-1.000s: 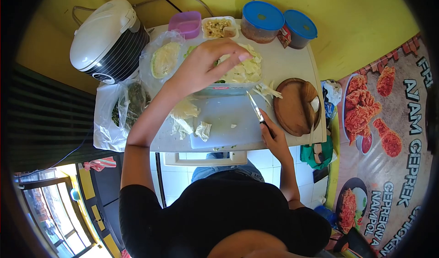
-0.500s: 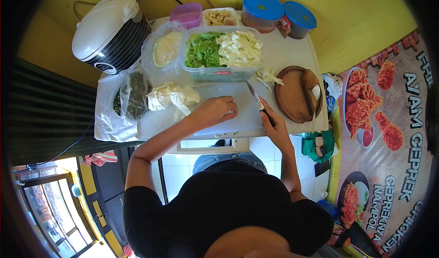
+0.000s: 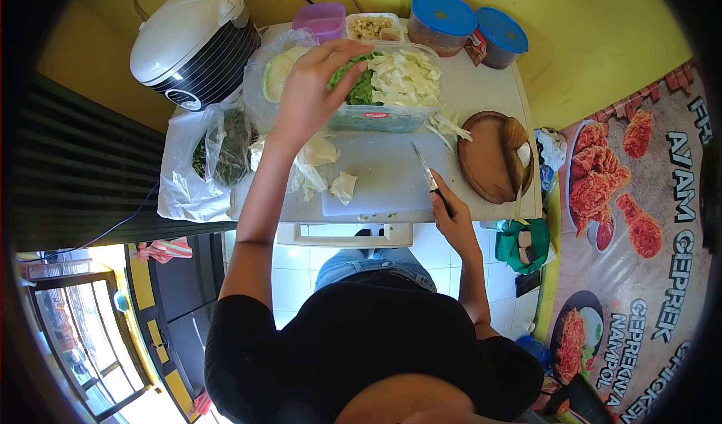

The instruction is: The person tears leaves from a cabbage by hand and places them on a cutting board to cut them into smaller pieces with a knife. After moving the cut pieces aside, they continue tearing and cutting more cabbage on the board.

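My left hand [image 3: 320,86] is raised over the left part of a clear plastic container [image 3: 383,119], its fingers stretched out and apart, with nothing seen in them. Green lettuce [image 3: 359,89] and chopped pale cabbage [image 3: 406,78] fill the container. In my right hand [image 3: 453,225] is a small knife [image 3: 423,165], its blade pointing away from me over the white cutting board [image 3: 376,172]. A torn cabbage leaf [image 3: 344,188] lies on the board's left side. More cabbage leaves [image 3: 314,155] sit beside it, partly behind my left forearm.
A round wooden mortar [image 3: 485,161] with a pestle stands right of the board, near some cabbage strips [image 3: 449,127]. Blue-lidded tubs [image 3: 442,14], a purple container [image 3: 320,22] and a rice cooker [image 3: 195,44] line the back. Plastic bags [image 3: 195,191] lie at left.
My left hand has moved up and left from the board to above the container, and its fingers have spread. A cabbage leaf piece now shows on the board. The knife stays in my right hand.
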{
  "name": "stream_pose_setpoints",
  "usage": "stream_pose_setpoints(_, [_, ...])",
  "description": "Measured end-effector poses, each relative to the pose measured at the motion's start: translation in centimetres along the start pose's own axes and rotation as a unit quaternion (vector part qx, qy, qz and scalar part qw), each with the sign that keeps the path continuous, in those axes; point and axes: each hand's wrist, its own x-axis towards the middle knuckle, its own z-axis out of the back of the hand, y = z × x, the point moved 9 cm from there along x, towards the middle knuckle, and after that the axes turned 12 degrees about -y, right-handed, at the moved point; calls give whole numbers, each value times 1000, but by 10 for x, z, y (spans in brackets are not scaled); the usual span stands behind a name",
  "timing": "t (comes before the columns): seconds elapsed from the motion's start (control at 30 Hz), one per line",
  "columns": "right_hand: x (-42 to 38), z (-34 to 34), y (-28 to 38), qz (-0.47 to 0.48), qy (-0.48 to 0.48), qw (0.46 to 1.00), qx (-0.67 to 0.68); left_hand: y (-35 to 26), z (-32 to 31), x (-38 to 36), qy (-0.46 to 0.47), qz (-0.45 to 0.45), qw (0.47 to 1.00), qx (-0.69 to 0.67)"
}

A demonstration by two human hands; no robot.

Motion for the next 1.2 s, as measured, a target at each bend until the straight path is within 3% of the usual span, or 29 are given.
stream_pose_setpoints(0.07, [-1,5,-2,-13,-20,1000,10,-6,27,-24,-32,21,999,2])
stream_pose_setpoints(0.13, [-1,4,-3,4,-26,1000,5,4,42,-67,-68,116,991,22])
stream_pose_setpoints(0.2, [-1,0,-2,8,-23,1000,-6,-2,33,-114,-35,117,985,123])
stream_pose_setpoints(0.33, [0,-15,5,-5,12,1000,-27,20,1,-173,47,133,970,196])
stream_pose_setpoints(0.37, [1,-19,5,-6,14,999,-28,31,-6,-179,60,133,978,148])
stream_pose_setpoints(0.6, [-3,-64,26,114,96,984,-95,58,-11,-160,113,114,985,56])
stream_pose_setpoints(0.67, [-9,-82,36,188,138,960,-154,63,-12,-162,104,107,989,-5])
stream_pose_setpoints(0.77, [-6,-87,28,126,166,947,-246,61,-6,-158,98,108,989,-35])
stream_pose_setpoints(0.9, [-5,-77,26,143,117,946,-265,37,5,-150,71,101,992,34])
stream_pose_setpoints(0.97, [-5,-66,29,139,77,958,-239,7,13,-151,35,29,995,92])
stream_pose_setpoints(1.03, [-6,-57,22,137,54,963,-226,-9,-1,-172,69,50,996,-26])
stream_pose_setpoints(1.2, [-12,-54,17,85,43,975,-202,-23,-24,-200,101,49,993,28])
